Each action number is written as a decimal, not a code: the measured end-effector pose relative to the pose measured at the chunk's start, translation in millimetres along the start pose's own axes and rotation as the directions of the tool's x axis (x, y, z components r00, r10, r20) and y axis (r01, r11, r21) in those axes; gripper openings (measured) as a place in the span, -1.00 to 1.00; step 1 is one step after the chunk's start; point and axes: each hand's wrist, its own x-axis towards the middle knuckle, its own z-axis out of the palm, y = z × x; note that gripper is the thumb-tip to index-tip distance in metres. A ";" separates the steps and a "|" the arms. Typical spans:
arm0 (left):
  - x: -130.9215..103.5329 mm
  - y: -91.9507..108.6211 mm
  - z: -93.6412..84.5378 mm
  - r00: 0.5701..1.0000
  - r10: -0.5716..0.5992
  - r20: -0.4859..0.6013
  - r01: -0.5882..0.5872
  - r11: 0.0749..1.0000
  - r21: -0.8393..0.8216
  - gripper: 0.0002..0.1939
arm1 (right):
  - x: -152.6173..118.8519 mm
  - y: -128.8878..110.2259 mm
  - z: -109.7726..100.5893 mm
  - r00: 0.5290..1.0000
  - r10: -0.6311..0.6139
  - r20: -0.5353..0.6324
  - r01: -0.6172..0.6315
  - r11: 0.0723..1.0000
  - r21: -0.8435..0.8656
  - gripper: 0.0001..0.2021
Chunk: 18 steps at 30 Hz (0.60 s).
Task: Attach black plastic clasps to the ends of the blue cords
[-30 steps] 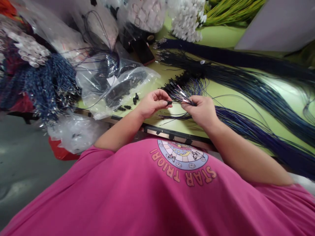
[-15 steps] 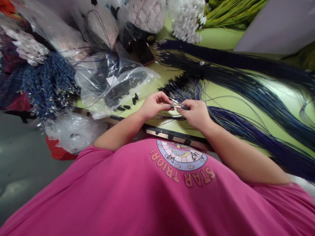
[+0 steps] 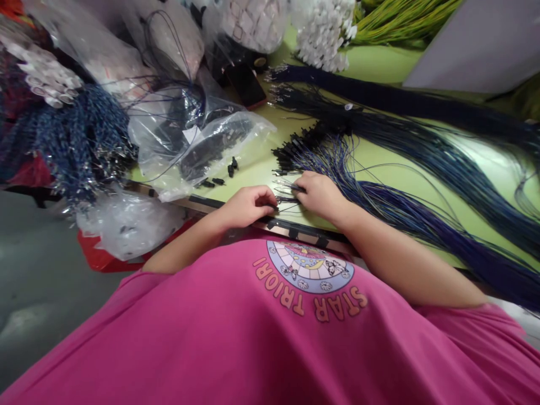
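My right hand is closed on a small bunch of thin wires, whose metal-tipped ends stick out to the left of the fingers. Low by the table edge, my left hand has thumb and fingertips pinched together at the ends of a few wires; what sits between them is too small to make out. Just beyond the hands lies a row of black connectors on blue wires. Several loose black connectors rest on the table to the left.
An open clear bag of black connectors lies at the left. Behind stands a phone. Long bundles of dark wires stretch to the right. Blue wire bunches hang at the far left, above a plastic bag.
Both hands have come down toward the table edge, the left one also moving left. The wire ends held up between the hands are now lower, near the table top.
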 end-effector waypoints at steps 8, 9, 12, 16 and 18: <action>-4.6 -1.6 0.4 1.000 0.025 -0.017 -0.026 0.999 -0.024 -0.91 | -4.4 -9.5 11.4 0.998 0.018 0.061 -0.010 0.991 -0.132 -0.73; -2.9 0.4 -1.1 0.999 0.040 -0.028 -0.041 0.999 -0.025 -0.91 | -4.5 -7.6 8.6 0.999 0.014 0.036 -0.012 0.998 -0.068 -0.76; 9.4 10.4 -5.9 0.994 0.077 -0.075 -0.083 0.994 -0.077 -0.89 | -3.8 1.3 -4.6 0.995 0.092 -0.049 -0.076 0.961 0.265 -0.85; 39.5 30.4 -10.3 0.990 0.074 -0.124 -0.102 0.967 -0.233 -0.85 | -5.1 13.1 -20.1 0.962 0.266 -0.066 -0.145 0.697 0.702 -0.86; 54.7 37.2 -9.6 0.985 0.091 -0.147 -0.133 0.942 -0.309 -0.84 | -7.1 16.3 -22.5 0.945 0.319 -0.068 -0.142 0.589 0.795 -0.80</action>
